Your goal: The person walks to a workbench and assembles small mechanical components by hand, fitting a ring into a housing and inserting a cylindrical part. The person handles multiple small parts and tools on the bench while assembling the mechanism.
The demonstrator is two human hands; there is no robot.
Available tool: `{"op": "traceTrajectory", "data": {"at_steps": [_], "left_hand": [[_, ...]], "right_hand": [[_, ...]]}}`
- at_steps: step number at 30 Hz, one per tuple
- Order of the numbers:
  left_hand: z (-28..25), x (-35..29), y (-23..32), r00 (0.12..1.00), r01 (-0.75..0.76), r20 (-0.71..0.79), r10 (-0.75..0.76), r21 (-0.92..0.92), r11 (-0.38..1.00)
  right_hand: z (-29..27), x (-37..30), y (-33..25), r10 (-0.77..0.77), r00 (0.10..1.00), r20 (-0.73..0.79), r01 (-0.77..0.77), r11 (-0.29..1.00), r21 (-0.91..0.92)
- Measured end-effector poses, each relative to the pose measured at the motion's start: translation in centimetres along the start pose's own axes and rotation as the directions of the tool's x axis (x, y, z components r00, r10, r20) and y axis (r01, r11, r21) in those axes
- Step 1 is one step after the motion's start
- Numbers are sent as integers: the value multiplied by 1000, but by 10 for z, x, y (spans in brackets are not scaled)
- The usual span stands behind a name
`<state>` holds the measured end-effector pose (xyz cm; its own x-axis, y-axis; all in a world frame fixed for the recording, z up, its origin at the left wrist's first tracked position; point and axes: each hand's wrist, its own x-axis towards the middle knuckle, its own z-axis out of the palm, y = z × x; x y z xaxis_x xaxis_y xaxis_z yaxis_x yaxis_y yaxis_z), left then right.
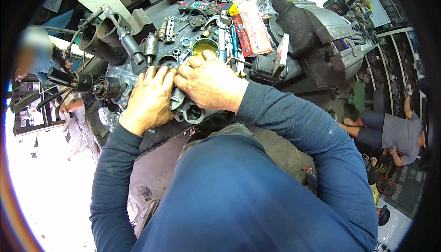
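Note:
At the bench's near edge, my left hand (150, 96) curls its fingers over a rounded grey metal part (177, 98), mostly hidden under both hands. Close against it, my right hand (210, 83) has its fingers bent and pressed together; what they grip is hidden. A grey metal piece with round openings (195, 115) lies just below the hands. Beyond my left fingertips sits a round metal housing (168, 61). Behind my right hand stands a round bowl of yellowish liquid (205, 45).
A cylindrical motor part (108, 88) lies left of my hands, by clear plastic wrapping. Farther back are a small motor (150, 47), a red and white box (250, 30) and a black box-shaped part (266, 68). Other people are at left and at right (398, 135).

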<state>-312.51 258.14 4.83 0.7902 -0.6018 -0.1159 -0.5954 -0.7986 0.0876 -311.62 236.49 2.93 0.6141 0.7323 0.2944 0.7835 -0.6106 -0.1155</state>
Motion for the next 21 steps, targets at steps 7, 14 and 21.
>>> {"op": "traceTrajectory", "data": {"at_steps": [7, 14, 21], "left_hand": [[4, -2, 3, 998, 51, -36, -50, 26, 998], [1, 0, 1, 999, 9, -41, -9, 9, 1000], [1, -1, 1, 1000, 19, -14, -19, -11, 1000]], "right_hand": [[5, 4, -5, 163, 958, 237, -186, 979, 79], [1, -5, -14, 181, 983, 23, -181, 983, -12], [10, 9, -4, 189, 952, 239, -225, 966, 130]]}}
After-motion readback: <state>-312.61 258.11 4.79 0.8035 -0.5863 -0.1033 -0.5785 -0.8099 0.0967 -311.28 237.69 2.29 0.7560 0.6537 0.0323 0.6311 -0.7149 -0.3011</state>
